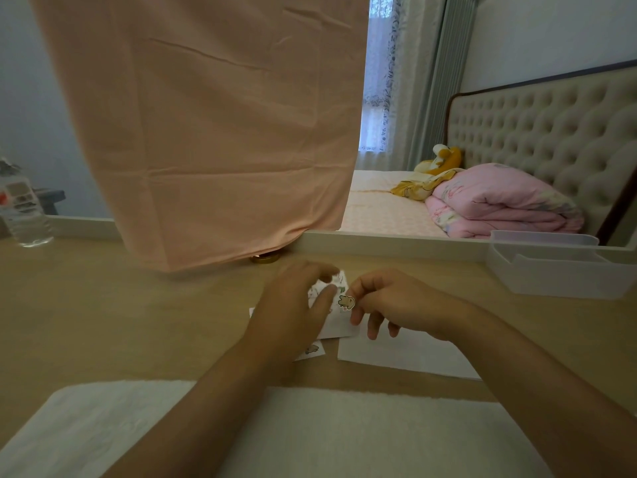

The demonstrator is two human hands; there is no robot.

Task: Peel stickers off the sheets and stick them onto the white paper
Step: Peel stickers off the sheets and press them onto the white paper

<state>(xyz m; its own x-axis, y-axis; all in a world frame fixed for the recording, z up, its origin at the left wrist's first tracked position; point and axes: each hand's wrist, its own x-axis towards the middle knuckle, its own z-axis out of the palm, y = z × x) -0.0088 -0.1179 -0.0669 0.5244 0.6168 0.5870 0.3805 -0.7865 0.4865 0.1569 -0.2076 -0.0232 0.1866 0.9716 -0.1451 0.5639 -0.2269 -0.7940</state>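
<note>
My left hand (296, 298) grips a small sticker sheet (325, 288) above the wooden desk, its fingers curled over the sheet's top. My right hand (382, 301) pinches a small cartoon sticker (346, 302) between thumb and forefinger, just right of the sheet. More sticker sheets (336, 327) lie on the desk under my hands, one with a printed figure (312, 350) partly hidden by my left forearm. The white paper (406, 357) lies flat on the desk below my right hand.
A pink cloth (206, 132) hangs over the mirror behind the desk, a gold base (264, 259) showing under it. A clear plastic bottle (24, 208) stands far left, a white plastic tray (558, 270) far right. A white towel (310, 436) covers the near edge.
</note>
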